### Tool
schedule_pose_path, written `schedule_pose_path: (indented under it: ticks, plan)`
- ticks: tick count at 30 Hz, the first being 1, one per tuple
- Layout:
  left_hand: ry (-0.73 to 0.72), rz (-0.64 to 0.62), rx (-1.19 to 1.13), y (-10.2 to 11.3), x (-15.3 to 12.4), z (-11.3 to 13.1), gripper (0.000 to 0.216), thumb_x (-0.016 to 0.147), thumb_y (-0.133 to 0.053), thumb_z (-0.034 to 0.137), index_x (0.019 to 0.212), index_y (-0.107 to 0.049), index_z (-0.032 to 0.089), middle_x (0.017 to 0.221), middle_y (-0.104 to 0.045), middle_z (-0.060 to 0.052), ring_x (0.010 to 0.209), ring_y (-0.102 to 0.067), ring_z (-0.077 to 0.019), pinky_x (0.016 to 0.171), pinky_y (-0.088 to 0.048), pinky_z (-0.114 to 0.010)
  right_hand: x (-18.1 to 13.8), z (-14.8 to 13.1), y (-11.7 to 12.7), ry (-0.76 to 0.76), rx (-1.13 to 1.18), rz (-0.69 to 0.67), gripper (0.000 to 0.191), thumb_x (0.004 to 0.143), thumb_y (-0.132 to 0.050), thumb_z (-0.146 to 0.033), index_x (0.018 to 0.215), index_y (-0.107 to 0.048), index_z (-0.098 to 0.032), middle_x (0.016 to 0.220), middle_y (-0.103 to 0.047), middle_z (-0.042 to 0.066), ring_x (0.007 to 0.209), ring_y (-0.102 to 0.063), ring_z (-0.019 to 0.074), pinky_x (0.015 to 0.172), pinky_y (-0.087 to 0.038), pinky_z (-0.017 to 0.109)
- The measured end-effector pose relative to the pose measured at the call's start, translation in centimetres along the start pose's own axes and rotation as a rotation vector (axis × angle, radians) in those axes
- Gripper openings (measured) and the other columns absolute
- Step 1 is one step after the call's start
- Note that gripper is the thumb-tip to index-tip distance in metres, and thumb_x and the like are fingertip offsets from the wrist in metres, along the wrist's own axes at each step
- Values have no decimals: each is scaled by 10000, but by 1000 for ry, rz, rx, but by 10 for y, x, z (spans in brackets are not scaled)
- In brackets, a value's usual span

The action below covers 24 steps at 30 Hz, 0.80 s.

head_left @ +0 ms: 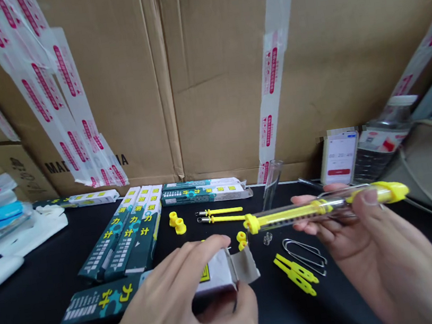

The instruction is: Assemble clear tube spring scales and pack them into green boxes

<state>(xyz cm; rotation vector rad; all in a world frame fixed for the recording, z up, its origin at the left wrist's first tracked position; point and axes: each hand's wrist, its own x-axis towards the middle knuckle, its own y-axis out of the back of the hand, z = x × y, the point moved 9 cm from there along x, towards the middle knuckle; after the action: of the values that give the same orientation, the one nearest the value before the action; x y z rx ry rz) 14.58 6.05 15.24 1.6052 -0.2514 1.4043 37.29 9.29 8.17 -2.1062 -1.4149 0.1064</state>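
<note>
Over black tabletop (286, 315), left fingers (199, 258) clasp box (221, 277); right fingers (324, 233), transparent tube (299, 213) (yellow-ended).

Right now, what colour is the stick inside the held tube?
The stick is yellow: head view.

Yellow-ended tube (322, 206) is clear — slim box (112, 299) is dark teal and white, yellow lettering — tape (272, 68) white, repeating pink-red labels; tabletop (280, 316) black.

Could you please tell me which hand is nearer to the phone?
Right: the right hand is nearer, in front of the phone; the left hand is farther away, to the phone's left, gripping an open box.
</note>
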Motion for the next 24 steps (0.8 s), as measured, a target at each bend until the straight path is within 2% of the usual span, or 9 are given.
schedule_pose_path:
  ticks: [6, 11, 14, 19, 24]
  plan:
    - [-62, -44, 33, -4, -2, 2, 335, 786, -457, 67, 1005, -694, 158, 795, -791, 4, 556, -743, -134, 549, -593, -212, -2, -9, -1, 49, -2, 11, 270, 837, -806, -485, 939, -772, -237, 910, -857, 86, 651, -802, 196, 648, -678, 232]
    - [-154, -34, 55, -6, -13, 5, 293, 854, -514, 68, 1088, -654, 174, 850, -789, -23, 613, -751, -176, 557, -602, -255, -10, 0, 2, -44, 10, 31, 285, 749, -868, -509, 911, -798, -285, 906, -861, 65, 637, -806, 216, 634, -685, 245]
    - [-138, -20, 50, -6, -15, 5, 213, 892, -502, 88, 1026, -652, 156, 826, -793, -39, 622, -754, -187, 560, -612, -274, -13, 3, 1, -55, 4, 20, 264, 766, -855, -502, 921, -808, -294, 901, -860, 82, 619, -803, 233, 616, -688, 267]
    - [-101, -11, 90, -4, -9, 3, 220, 854, -496, 111, 963, -683, 154, 818, -812, -16, 599, -774, -176, 517, -609, -257, -13, 8, -2, -84, 3, -15, 253, 781, -840, -491, 900, -805, -270, 835, -852, 111, 549, -775, 228, 571, -676, 282]
    - [-99, 23, 103, -4, -9, 2, 288, 802, -452, 89, 954, -687, 163, 762, -805, 7, 522, -751, -171, 473, -593, -271, -16, 19, 3, -140, -22, 14, 223, 803, -819, -462, 893, -798, -259, 832, -849, 125, 554, -766, 221, 577, -666, 286]
